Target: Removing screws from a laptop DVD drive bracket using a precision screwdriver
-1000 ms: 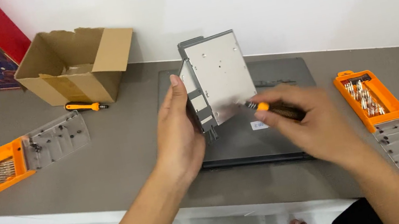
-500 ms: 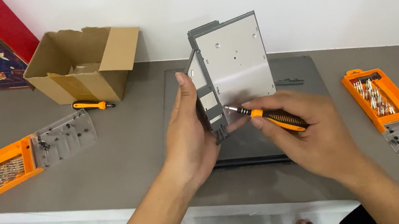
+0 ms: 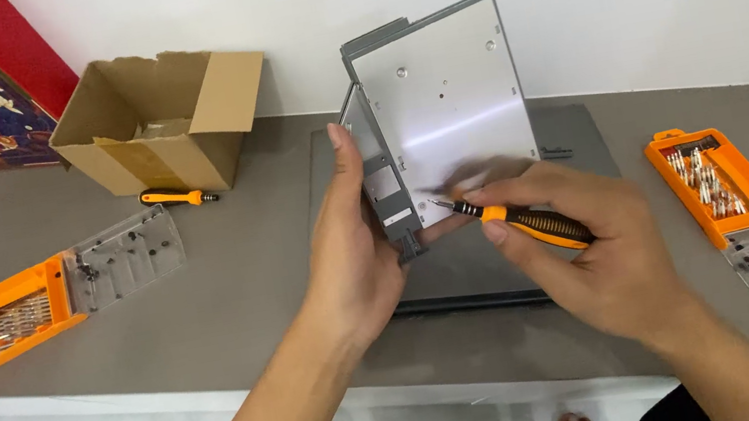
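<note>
My left hand (image 3: pixel 355 264) clamps the left edge of a flat silver drive module (image 3: pixel 444 112), holding it upright above a closed grey laptop (image 3: pixel 476 270). My right hand (image 3: pixel 595 255), closed around an orange-and-black screwdriver (image 3: pixel 518 217), sets its tip against the module's lower left face. An open cardboard box (image 3: pixel 162 119) stands well beyond my left hand; an orange bit case (image 3: pixel 717 184) lies just right of my right hand.

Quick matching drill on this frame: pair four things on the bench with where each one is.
Things:
1. flat metal drive
2. orange-handled screwdriver
3. cardboard box
4. dark laptop

Places:
A. lying closed on the table under the hands
B. held upright in the left hand
C. open, at the back left by the wall
D. gripped in the right hand, tip at the drive's lower edge

Pairs: 1-B, 2-D, 3-C, 4-A
</note>
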